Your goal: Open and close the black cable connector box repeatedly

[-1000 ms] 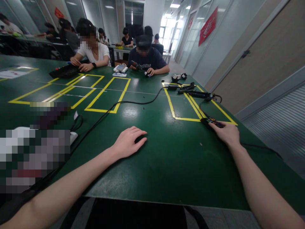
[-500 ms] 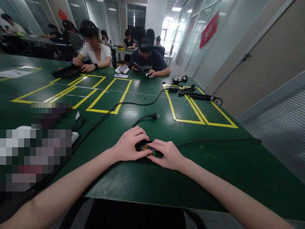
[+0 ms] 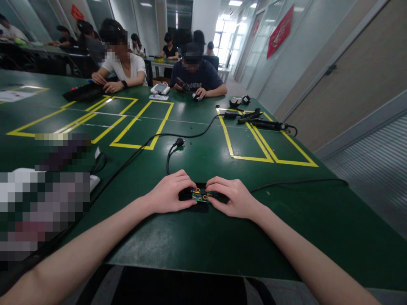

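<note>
A small green circuit board (image 3: 200, 195) with copper-coloured coils lies between my hands, over a black casing (image 3: 201, 208) on the green table. From the left, my left hand (image 3: 170, 194) pinches the board's end, thumb at the near edge and fingers at the far one. The opposite end is held by my right hand (image 3: 234, 198), its fingers curled and thumb low. Both palms hide parts of the casing. A black power plug (image 3: 179, 142) rests beyond my left hand, its cord running back behind that hand. Another black cable (image 3: 299, 183) runs rightward from behind my right hand.
A long black cord (image 3: 190, 135) crosses the green table (image 3: 190, 241), which bears yellow tape outlines (image 3: 152, 127). Black tools (image 3: 263, 125) lie at the far right. Two people sit across, one with a black tray (image 3: 84, 92). Blurred items are at the left.
My hands have drawn apart, the right one moving rightward, so more of the circuit board shows. The power plug has shifted left and farther away. The view has shifted slightly.
</note>
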Tool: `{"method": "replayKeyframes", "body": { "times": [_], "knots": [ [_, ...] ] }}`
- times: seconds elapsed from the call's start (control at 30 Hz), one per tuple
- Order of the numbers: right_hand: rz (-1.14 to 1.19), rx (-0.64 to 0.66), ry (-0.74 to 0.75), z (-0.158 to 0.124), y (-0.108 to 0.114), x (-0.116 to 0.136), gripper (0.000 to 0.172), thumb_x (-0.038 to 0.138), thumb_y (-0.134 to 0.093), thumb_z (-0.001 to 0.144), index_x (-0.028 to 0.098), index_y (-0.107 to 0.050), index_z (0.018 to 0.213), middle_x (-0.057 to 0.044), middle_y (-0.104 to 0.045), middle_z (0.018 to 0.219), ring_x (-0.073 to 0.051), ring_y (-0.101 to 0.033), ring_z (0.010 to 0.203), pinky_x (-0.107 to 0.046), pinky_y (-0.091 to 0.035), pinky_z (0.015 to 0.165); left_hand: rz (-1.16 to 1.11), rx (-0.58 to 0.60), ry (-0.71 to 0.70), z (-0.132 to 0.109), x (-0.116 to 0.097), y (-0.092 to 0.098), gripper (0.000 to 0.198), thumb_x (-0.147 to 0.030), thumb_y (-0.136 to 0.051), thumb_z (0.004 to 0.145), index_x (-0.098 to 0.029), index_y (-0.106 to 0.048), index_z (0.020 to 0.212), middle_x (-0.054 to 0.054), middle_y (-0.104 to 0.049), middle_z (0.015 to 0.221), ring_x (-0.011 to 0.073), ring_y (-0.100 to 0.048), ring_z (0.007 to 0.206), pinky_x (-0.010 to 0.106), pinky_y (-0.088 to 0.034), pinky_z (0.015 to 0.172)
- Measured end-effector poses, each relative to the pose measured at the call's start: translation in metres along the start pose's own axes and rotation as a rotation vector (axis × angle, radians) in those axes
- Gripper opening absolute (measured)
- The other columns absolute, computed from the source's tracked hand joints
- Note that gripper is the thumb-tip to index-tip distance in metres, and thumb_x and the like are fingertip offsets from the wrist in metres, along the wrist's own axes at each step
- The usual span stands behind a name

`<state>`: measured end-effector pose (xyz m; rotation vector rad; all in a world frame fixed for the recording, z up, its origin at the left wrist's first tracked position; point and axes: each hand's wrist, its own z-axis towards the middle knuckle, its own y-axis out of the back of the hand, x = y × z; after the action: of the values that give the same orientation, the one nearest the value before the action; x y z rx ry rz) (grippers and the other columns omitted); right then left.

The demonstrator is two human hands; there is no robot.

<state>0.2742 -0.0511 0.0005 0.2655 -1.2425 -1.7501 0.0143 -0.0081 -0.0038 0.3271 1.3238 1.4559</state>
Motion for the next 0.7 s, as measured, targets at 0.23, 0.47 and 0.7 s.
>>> {"method": "replayKeyframes", "body": {
  "times": [0.23, 0.47, 0.7],
  "knots": [
    [0.047, 0.051, -0.037, 0.001, -0.001, -0.002, 0.007, 0.026, -0.065, 0.095, 0.022, -0.063, 0.1, -0.007, -0.074, 0.104, -0.019, -0.073, 0.088, -0.028, -0.056, 0.073, -0.022, 0.007, 0.005, 0.001, -0.001, 0.0, 0.021, -0.031, -0.076, 0.087, -0.02, -0.069, 0.104, 0.004, -0.071, 0.093, 0.0231, -0.063, 0.095, 0.032, -0.054, 0.076],
    [0.063, 0.072, -0.019, 0.001, -0.008, -0.006, 0.013, 0.027, -0.067, 0.093, 0.023, -0.055, 0.091, -0.006, -0.071, 0.1, -0.017, -0.069, 0.082, -0.026, -0.05, 0.069, -0.024, 0.003, 0.01, 0.001, 0.001, -0.001, 0.021, -0.031, -0.076, 0.088, -0.02, -0.069, 0.104, 0.004, -0.072, 0.094, 0.0236, -0.062, 0.096, 0.034, -0.053, 0.077],
    [0.052, 0.006, 0.025, -0.001, -0.015, -0.011, 0.017, 0.03, -0.065, 0.095, 0.023, -0.054, 0.085, -0.005, -0.072, 0.094, -0.016, -0.069, 0.074, -0.025, -0.048, 0.063, -0.004, 0.006, 0.011, 0.002, 0.0, -0.001, 0.034, -0.037, -0.082, 0.084, -0.021, -0.07, 0.112, 0.005, -0.073, 0.1, 0.025, -0.062, 0.099, 0.037, -0.055, 0.084]
  ]
}}
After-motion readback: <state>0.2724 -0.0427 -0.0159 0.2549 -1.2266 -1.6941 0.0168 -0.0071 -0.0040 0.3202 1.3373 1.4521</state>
